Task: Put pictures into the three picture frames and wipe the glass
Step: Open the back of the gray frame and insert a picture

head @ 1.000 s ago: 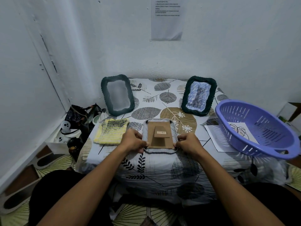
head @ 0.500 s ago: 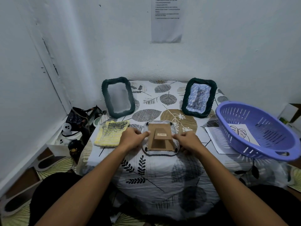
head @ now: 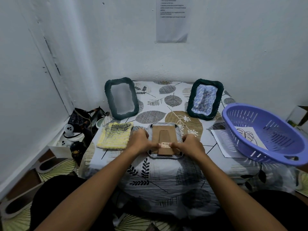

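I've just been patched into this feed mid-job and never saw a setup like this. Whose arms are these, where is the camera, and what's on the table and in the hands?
There is no machine: a person wears one wide-angle camera on the head, looking down at their own arms. The left hand and right hand work on a picture frame lying face down on the cloth-covered table; their fingertips meet at the labelled cardboard stand on its brown back. Behind stand two dark frames: the left one looks blank, the right one shows a blue pattern. A yellow cloth lies beside the left hand. On the right, a purple basket holds a leaf drawing and rests on another sheet.
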`<action>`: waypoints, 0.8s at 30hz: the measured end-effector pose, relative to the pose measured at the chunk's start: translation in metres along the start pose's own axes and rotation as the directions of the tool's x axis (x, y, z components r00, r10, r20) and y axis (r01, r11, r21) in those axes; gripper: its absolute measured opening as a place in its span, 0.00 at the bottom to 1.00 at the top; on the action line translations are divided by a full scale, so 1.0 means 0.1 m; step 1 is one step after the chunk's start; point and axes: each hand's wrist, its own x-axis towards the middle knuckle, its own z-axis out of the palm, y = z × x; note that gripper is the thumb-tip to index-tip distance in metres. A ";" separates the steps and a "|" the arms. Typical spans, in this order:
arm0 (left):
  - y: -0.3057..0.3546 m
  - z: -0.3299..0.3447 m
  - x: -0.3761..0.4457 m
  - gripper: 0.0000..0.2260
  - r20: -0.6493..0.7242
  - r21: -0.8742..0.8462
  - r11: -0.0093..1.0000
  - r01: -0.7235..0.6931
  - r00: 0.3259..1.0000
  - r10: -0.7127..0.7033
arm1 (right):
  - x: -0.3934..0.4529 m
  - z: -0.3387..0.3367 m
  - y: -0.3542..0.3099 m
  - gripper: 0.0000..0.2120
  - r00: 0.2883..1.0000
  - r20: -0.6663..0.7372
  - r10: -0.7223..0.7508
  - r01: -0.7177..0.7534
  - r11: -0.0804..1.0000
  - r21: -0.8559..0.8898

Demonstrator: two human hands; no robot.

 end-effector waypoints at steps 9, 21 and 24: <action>-0.07 0.04 0.06 0.11 -0.074 0.035 0.994 -0.103 0.992 0.106 | -0.04 -0.04 -0.11 0.24 0.979 -0.143 -0.145 0.117 0.976 -0.185; -0.11 0.02 0.23 0.11 0.013 -0.101 0.979 -0.178 0.984 0.180 | 0.18 -0.02 -0.40 0.04 0.993 0.107 -0.040 0.017 0.978 0.209; -0.13 0.03 0.23 0.11 0.031 -0.111 0.975 -0.190 0.980 0.195 | 0.22 -0.06 -0.41 0.04 0.984 0.176 0.018 -0.071 0.950 0.303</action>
